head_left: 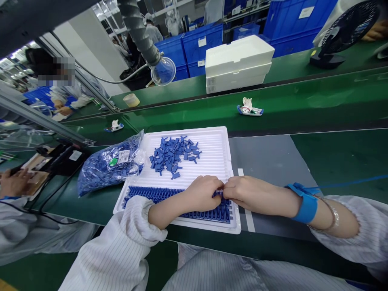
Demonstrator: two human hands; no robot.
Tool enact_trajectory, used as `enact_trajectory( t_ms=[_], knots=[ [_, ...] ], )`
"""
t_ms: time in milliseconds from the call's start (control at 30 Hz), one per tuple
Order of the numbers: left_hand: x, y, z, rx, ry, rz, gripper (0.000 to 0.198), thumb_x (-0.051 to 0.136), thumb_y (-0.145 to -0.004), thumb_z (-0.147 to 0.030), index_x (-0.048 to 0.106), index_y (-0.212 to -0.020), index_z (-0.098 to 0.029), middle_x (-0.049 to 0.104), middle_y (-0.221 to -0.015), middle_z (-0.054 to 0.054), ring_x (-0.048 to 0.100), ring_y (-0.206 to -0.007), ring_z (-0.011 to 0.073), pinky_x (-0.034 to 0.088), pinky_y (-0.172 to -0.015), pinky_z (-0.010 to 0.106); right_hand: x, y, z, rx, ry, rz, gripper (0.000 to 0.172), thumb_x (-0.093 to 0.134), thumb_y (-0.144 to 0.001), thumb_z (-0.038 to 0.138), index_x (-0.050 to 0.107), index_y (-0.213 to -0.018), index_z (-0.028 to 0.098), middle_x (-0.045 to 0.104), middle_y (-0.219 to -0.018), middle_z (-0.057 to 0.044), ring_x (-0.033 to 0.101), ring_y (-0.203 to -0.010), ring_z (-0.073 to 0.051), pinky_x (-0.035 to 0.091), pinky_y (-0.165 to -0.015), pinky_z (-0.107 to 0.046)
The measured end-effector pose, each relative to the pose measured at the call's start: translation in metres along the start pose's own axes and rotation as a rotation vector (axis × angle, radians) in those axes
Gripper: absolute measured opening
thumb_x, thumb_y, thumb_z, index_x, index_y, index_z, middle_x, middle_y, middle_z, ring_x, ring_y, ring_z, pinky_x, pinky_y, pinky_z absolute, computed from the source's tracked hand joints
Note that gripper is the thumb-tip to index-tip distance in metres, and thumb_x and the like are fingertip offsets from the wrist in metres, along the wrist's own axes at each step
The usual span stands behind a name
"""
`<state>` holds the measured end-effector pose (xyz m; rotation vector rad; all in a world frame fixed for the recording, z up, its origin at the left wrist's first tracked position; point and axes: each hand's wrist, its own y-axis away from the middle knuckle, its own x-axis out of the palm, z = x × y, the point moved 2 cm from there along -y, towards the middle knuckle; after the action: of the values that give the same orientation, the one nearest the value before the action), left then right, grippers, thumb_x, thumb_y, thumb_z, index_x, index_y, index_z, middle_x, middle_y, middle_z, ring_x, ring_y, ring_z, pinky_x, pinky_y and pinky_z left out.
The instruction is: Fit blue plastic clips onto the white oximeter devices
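Note:
Both hands meet over the right end of a blue toothed rack [209, 215] that lies along the near side of a white ribbed tray [209, 151]. My left hand [204, 193] has its fingers curled and pinched together, with thumb and index touching near the rack. Against it, my right hand [242, 190] is closed too, fingertips pressed at the same spot. Whatever they pinch is hidden by the fingers. Farther back on the tray lies a loose pile of small blue plastic pieces [172, 153].
A clear bag of blue pieces [110, 163] leans at the tray's left. Behind runs a green conveyor belt [182, 115] carrying a small white-and-blue assembly [250, 108]. White stacked boxes [238, 64], a fan [345, 34] and an extraction nozzle [163, 70] stand beyond. A co-worker's hand [13, 184] is at left.

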<state>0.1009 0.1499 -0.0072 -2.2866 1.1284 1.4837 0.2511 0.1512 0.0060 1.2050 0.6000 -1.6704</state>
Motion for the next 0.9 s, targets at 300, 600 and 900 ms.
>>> enact_trajectory(
  t_ms=[300, 600, 900],
  knots=[
    [0.002, -0.004, 0.004, -0.065, 0.122, 0.015, 0.01, 0.05, -0.075, -0.022, 0.057, -0.071, -0.017, 0.065, -0.076, 0.005, 0.058, -0.069, 0.0186, 0.04, -0.057, 0.026, 0.0, -0.009, 0.011, 0.038, 0.216, 0.028, 0.026, 0.053, -0.072, -0.008, 0.063, -0.084, 0.013, 0.061, -0.069, -0.003, 0.057, -0.056, -0.017, 0.034, -0.046, -0.026],
    [-0.004, 0.011, 0.007, -0.054, 0.266, 0.009, 0.018, 0.047, -0.079, -0.02, 0.061, -0.09, -0.019, 0.068, -0.091, 0.004, 0.061, -0.08, 0.0179, 0.045, -0.068, 0.026, 0.0, -0.008, 0.004, 0.057, 0.191, 0.047, 0.021, 0.053, -0.076, -0.005, 0.063, -0.076, 0.014, 0.061, -0.075, -0.006, 0.058, -0.066, -0.018, 0.039, -0.053, -0.025],
    [-0.003, 0.018, 0.007, -0.044, 0.342, 0.001, 0.024, 0.045, -0.08, -0.017, 0.057, -0.101, -0.02, 0.067, -0.097, 0.003, 0.061, -0.085, 0.0163, 0.047, -0.073, 0.025, 0.004, -0.005, 0.004, 0.008, 0.173, -0.044, 0.026, 0.05, -0.076, -0.006, 0.06, -0.088, 0.014, 0.059, -0.078, -0.005, 0.055, -0.067, -0.017, 0.038, -0.052, -0.025]
  ],
)
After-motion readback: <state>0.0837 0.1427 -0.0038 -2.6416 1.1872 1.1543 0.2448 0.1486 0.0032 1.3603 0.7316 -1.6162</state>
